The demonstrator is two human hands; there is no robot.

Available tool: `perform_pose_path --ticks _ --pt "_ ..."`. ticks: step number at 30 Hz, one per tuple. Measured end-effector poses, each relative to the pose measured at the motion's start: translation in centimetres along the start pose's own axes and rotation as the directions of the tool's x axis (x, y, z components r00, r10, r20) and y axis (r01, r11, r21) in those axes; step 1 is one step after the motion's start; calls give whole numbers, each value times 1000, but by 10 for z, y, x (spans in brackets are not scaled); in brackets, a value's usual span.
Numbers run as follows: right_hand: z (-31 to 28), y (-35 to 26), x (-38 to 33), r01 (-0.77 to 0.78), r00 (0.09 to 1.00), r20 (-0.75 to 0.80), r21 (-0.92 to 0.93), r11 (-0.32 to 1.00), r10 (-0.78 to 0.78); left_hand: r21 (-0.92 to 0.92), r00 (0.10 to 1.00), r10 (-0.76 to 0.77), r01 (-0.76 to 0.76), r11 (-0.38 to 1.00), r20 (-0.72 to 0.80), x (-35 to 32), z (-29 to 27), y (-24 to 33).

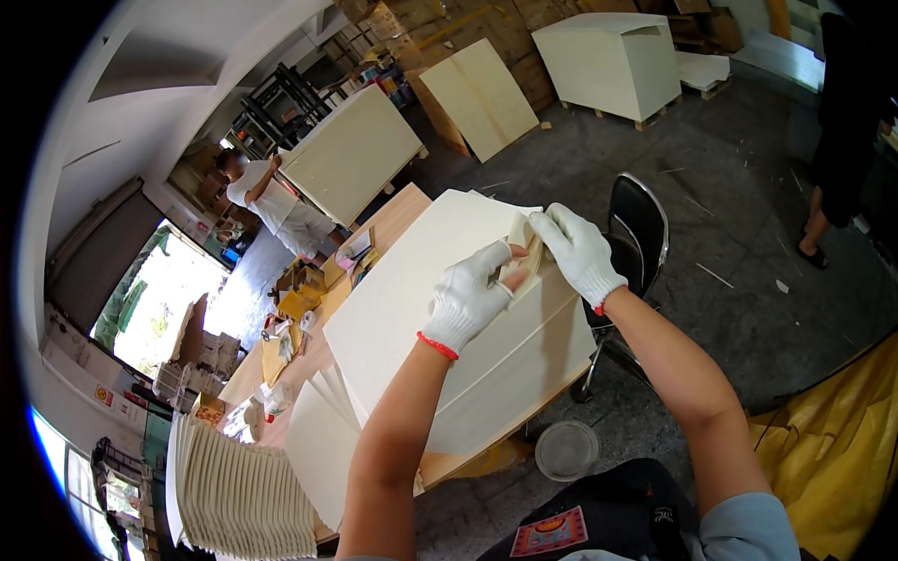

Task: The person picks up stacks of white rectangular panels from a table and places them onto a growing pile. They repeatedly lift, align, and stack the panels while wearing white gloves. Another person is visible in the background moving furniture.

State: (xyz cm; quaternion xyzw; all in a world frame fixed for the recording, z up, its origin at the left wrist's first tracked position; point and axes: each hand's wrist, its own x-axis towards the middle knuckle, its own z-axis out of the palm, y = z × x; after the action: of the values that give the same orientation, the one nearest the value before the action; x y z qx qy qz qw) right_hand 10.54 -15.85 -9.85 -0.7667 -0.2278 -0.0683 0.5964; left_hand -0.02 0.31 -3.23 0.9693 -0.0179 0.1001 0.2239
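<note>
I wear white knit gloves with red cuffs. My right hand [576,251] is closed over the far end of a small bundle of cream card sheets [533,260]. Against the near side of that bundle, my left hand [471,293] pinches with thumb and forefinger, their tips bare of the glove. Beneath both hands lies a broad stack of large cream sheets [408,309] on a wooden table [565,369]. How the bundle joins the stack is partly hidden by my fingers.
Fanned sheets [244,491] are piled at the near left. Tape, boxes [300,290] and small items line the table's left side. A black chair [637,228] and a round bucket [567,451] stand close by. One person [279,205] works at a tall stack; another [834,146] stands at right.
</note>
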Motion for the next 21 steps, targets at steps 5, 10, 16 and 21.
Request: perform_pose_path --ticks 5,10,16,21 --pt "0 -3 -1 -8 1000 8 8 1000 8 19 994 82 -81 997 -71 1 8 -11" --pt "3 0 0 -4 1000 0 21 1000 4 25 988 118 -116 993 -98 1 8 -12" --pt "3 0 -3 9 1000 6 53 999 -9 151 948 285 -264 952 -141 -6 10 -12" --pt "-1 2 -7 49 999 -15 44 998 -49 -12 976 137 -141 990 -167 -2 14 -13"
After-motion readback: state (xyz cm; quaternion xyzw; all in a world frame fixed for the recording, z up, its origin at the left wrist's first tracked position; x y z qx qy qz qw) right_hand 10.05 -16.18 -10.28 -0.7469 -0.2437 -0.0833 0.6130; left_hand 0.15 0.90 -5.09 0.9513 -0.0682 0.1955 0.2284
